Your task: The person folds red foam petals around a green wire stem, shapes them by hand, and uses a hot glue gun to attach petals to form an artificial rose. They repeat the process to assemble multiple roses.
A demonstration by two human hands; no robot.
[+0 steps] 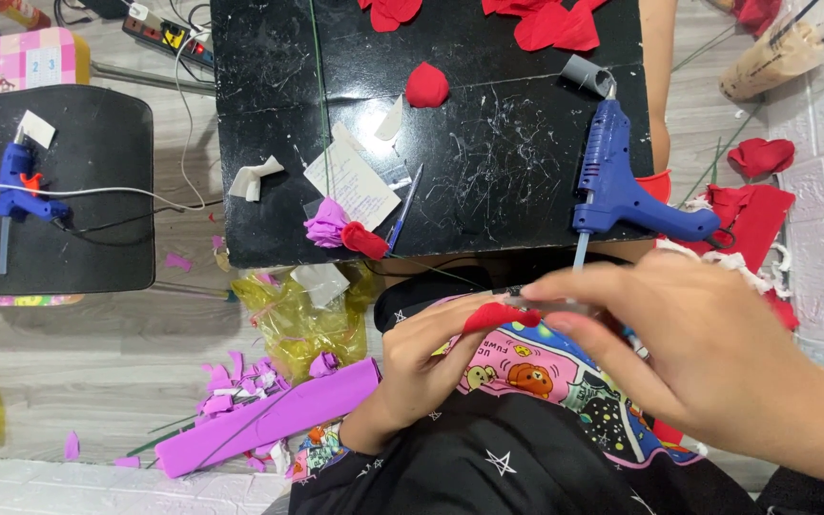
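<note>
Far to the left I see a second dark table with a small blue glue gun lying on it, its white cord trailing off to the right. Lower down, on the wooden floor, a long purple strip lies at a slant among purple scraps, just beside a crumpled yellow bag.

Moving right, the black table carries a slip of white paper, a purple and red flower at its near edge, a loose red petal and more red petals along the far edge. A large blue glue gun lies on its side at the table's right-hand corner.

Below the table, over the lap, my left hand curls its fingers around a small red piece, pinching it from beneath. My right hand comes in from the right, its fingertips closed on the same red piece where the left hand has it; a thin dark stem seems to run between the fingers, though blur makes that hard to confirm. The two hands touch at the piece.

Further right, red fabric scraps lie on the floor by the white wall.
</note>
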